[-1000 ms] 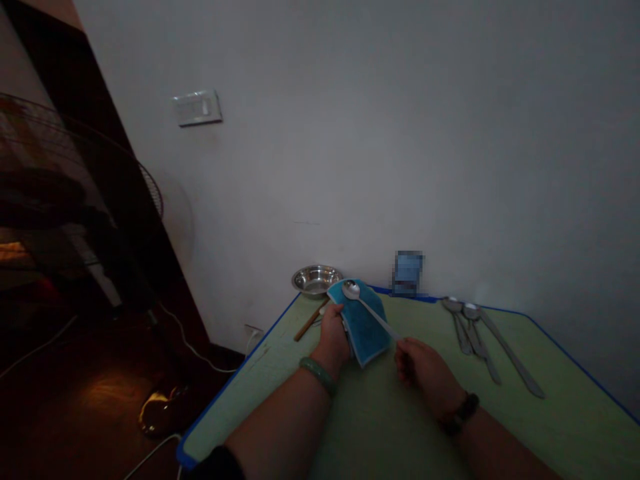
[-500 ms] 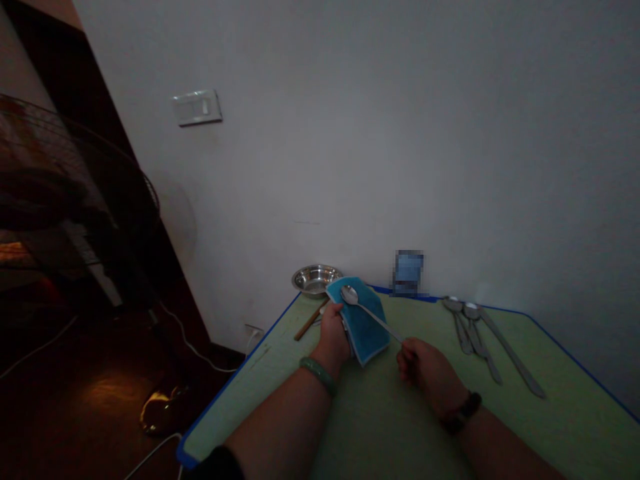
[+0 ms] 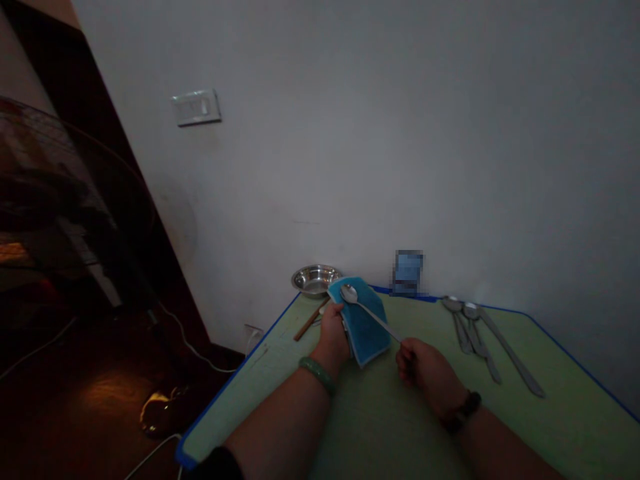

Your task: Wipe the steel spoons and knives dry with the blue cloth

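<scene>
My left hand (image 3: 334, 331) grips a folded blue cloth (image 3: 369, 333) with a pale edge, held above the table. Across the cloth lies the bowl of a long metal spoon (image 3: 373, 315). The end of its handle is pinched in my right hand (image 3: 425, 370), whose fingers are curled closed. My left thumb rests close to the spoon's bowl; the other left fingers are hidden behind the cloth. Behind the left hand, a brown stick-like handle (image 3: 309, 321) lies on the table beside a steel bowl (image 3: 317, 280).
Several metal spoons (image 3: 477, 333) lie on the right side of the green table (image 3: 400, 427), which has a blue edge. A blurred-out upright object (image 3: 409, 272) stands at the wall. To the left are a dark standing fan (image 3: 100, 220) and a white cable (image 3: 195, 357).
Almost nothing differs. Both hands, the cloth and the spoon keep nearly the same position.
</scene>
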`<state>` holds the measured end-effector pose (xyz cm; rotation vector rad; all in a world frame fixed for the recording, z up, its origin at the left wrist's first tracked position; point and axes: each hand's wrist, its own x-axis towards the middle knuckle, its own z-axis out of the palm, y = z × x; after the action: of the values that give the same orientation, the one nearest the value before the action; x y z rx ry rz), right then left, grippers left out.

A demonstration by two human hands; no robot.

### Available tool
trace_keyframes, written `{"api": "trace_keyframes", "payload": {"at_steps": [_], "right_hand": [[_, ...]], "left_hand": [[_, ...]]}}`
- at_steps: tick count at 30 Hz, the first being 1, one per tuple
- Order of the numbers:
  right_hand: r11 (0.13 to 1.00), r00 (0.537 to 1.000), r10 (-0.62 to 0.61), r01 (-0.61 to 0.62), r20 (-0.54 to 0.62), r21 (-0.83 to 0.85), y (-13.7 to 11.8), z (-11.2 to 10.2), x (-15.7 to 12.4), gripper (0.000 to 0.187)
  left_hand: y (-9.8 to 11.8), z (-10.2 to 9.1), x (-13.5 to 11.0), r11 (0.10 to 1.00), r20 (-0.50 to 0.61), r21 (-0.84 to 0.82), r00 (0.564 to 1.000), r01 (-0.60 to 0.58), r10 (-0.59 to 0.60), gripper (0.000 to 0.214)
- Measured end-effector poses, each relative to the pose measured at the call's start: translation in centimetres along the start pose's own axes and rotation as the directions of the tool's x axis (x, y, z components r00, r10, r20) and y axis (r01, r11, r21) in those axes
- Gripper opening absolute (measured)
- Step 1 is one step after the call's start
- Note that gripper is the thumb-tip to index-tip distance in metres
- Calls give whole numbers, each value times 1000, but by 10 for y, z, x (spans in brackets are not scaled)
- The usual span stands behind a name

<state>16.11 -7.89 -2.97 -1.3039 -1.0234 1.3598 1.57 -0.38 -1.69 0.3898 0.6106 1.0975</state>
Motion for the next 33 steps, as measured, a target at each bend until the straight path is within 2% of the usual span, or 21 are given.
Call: {"api": "trace_keyframes", "payload": {"at_steps": [7, 14, 26, 33], "right_hand": [[997, 1000, -26, 26, 0, -67, 2, 1, 1, 23], [992, 999, -36, 36, -2, -118, 0, 3, -1, 28], [998, 998, -54, 52, -43, -44, 6, 1, 4, 25], [999, 998, -45, 43, -36, -33, 6, 1, 4, 26]], "left_hand": [[2, 5, -6, 1000, -39, -2, 999, 30, -30, 31], [1, 6, -6, 1000, -18, 19, 1000, 20, -20, 36], [1, 5, -6, 999, 35, 19, 999, 38, -38, 41], [1, 3, -3, 1000, -35, -2, 999, 15, -15, 38]]}}
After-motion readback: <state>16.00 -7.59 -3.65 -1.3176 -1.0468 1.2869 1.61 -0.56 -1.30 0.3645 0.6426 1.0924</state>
